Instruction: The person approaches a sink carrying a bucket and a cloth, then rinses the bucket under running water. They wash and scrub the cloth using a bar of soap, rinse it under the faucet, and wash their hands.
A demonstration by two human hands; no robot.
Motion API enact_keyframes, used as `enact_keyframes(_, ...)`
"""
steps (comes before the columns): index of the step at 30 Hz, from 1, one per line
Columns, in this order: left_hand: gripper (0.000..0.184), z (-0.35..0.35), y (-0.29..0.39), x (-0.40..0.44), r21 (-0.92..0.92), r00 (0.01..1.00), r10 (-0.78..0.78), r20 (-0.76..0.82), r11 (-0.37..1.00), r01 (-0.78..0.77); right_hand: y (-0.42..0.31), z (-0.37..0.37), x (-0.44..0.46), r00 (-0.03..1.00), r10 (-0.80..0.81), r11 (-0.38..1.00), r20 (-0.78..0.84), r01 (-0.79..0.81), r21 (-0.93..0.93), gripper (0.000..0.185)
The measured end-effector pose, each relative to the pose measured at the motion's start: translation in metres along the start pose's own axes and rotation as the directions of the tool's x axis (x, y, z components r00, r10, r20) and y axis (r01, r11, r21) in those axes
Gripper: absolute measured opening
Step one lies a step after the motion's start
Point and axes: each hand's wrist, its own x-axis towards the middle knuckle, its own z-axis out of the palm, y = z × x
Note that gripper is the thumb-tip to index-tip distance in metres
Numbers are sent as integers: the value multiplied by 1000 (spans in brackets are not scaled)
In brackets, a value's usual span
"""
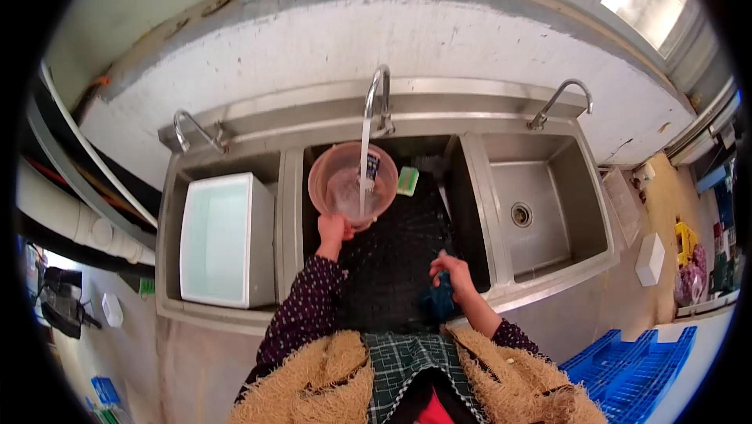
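My left hand (334,230) grips the near rim of a translucent pinkish plastic tub (319,175), its fingers closed on the edge. Water (365,142) runs from the middle faucet (382,83) into the tub, where foamy water and a dark blue label show. Lower right, my right hand (453,270) is closed around a dark teal cloth (441,295), held over a large black tray (392,267) in the middle basin. A green and pale yellow sponge (407,181) lies just right of the tub.
The left basin holds a white foam box (252,244). On the right is a steel basin (540,189) with a drain, under another faucet (576,87). A blue plastic pallet (634,369) sits on the floor at lower right, and a white block (650,259) lies beyond it.
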Motion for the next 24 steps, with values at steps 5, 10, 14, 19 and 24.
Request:
enact_keyframes(5, 24, 13, 19, 9, 1, 998, -51, -28, 999, 51, -4, -11, 8, 997, -28, 999, -66, 30, 23, 46)
enact_keyframes(10, 26, 20, 26, 26, -27, 992, -65, -106, 998, 62, -2, 0, 20, 995, 59, 998, -76, -57, 28, 46)
enact_keyframes(14, 28, 23, 31, 30, -24, 987, -73, -144, 997, 70, 0, 2, 28, 994, 97, 995, -50, -97, 9, 46)
enact_keyframes(19, 28, 20, 23, 32, -60, 992, -80, -99, 995, 74, 7, -5, 35, 991, 107, 994, -79, -106, 20, 46)
enact_keyframes(24, 29, 21, 7, 22, -153, 997, 20, -80, 988, -32, 12, -10, 38, 983, 146, 989, -116, -144, 21, 47)
